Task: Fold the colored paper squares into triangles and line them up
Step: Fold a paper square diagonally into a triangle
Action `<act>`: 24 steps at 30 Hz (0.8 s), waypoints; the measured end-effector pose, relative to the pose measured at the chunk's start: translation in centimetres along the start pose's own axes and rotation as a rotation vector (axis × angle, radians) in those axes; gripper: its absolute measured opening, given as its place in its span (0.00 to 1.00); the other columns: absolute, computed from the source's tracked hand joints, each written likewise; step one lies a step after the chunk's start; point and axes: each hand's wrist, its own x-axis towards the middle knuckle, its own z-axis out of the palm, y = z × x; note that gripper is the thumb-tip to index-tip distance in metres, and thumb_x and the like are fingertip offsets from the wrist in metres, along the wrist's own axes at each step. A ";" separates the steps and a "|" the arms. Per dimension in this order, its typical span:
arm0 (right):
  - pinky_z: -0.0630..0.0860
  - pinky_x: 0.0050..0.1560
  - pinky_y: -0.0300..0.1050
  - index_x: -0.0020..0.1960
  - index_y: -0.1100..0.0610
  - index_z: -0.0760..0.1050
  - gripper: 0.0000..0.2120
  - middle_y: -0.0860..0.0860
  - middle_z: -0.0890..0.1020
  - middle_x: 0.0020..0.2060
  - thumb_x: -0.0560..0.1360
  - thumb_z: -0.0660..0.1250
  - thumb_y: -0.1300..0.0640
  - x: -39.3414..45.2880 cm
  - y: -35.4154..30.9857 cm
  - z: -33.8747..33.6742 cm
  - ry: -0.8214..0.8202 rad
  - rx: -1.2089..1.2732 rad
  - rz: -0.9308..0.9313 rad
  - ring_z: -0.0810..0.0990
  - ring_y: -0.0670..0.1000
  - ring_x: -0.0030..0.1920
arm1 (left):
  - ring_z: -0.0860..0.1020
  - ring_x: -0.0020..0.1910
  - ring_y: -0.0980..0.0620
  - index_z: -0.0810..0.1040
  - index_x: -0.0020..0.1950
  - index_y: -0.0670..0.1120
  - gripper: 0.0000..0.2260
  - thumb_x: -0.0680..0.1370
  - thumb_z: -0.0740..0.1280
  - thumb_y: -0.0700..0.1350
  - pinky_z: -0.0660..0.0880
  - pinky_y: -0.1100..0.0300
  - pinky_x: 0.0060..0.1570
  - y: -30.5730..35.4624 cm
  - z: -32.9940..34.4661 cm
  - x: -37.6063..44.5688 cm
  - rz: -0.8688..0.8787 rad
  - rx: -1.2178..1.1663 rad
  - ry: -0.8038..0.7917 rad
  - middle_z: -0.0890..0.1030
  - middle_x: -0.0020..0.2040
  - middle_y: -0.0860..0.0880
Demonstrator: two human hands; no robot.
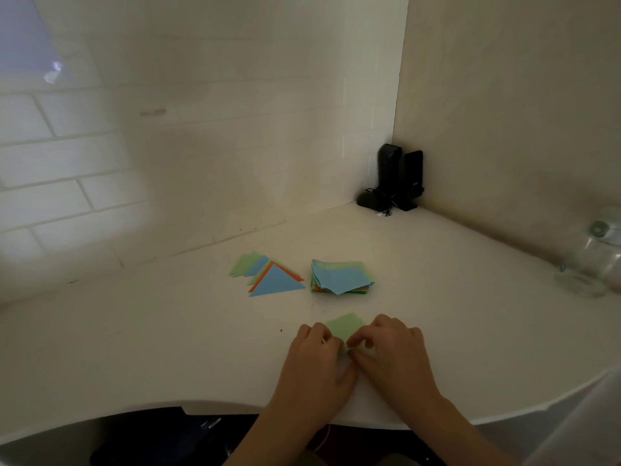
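Note:
A green paper square (344, 326) lies on the white counter (168, 331) near its front edge, its near part hidden under both hands. My left hand (319, 358) and my right hand (393, 351) meet over it with curled fingers that pinch the paper's near corner. Behind, an overlapping row of folded triangles (268, 277) in green, blue and orange lies on the counter, a blue one on top. To the right of that row sits a stack of unfolded colored squares (341, 276) with a blue sheet on top.
Two black upright devices with a cable (396, 178) stand in the far corner. A clear glass jar (594, 260) sits at the right edge. Tiled walls close the back and right. The counter's curved front edge (235, 406) runs just under my wrists.

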 end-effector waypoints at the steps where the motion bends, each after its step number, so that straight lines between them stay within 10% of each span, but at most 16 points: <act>1: 0.65 0.38 0.43 0.37 0.42 0.81 0.08 0.43 0.71 0.32 0.62 0.77 0.51 -0.1 -0.2 0.1 0.025 -0.009 -0.017 0.74 0.46 0.34 | 0.72 0.41 0.51 0.81 0.44 0.48 0.14 0.70 0.60 0.54 0.71 0.59 0.38 0.0 0.0 0.0 -0.009 -0.005 -0.014 0.75 0.41 0.51; 9: 0.58 0.46 0.45 0.44 0.39 0.81 0.08 0.43 0.66 0.41 0.65 0.73 0.42 0.8 1.0 -0.3 -0.037 -0.027 -0.036 0.67 0.45 0.45 | 0.77 0.38 0.54 0.81 0.36 0.54 0.10 0.70 0.60 0.48 0.70 0.59 0.34 -2.6 -1.2 0.2 0.002 0.028 0.055 0.81 0.39 0.59; 15: 0.56 0.49 0.43 0.47 0.39 0.80 0.09 0.40 0.68 0.47 0.71 0.66 0.38 1.3 1.3 0.5 -0.132 0.067 0.030 0.66 0.41 0.51 | 0.74 0.42 0.50 0.81 0.34 0.56 0.10 0.61 0.80 0.45 0.63 0.57 0.37 -5.4 -1.6 0.0 -0.188 -0.007 0.098 0.77 0.40 0.58; 24: 0.57 0.48 0.44 0.41 0.43 0.77 0.15 0.41 0.71 0.45 0.70 0.63 0.33 2.5 -0.2 2.4 -0.096 0.076 0.192 0.69 0.44 0.51 | 0.61 0.52 0.55 0.78 0.49 0.55 0.14 0.75 0.62 0.63 0.55 0.60 0.47 -4.7 -1.0 1.2 -0.405 0.097 0.001 0.65 0.49 0.56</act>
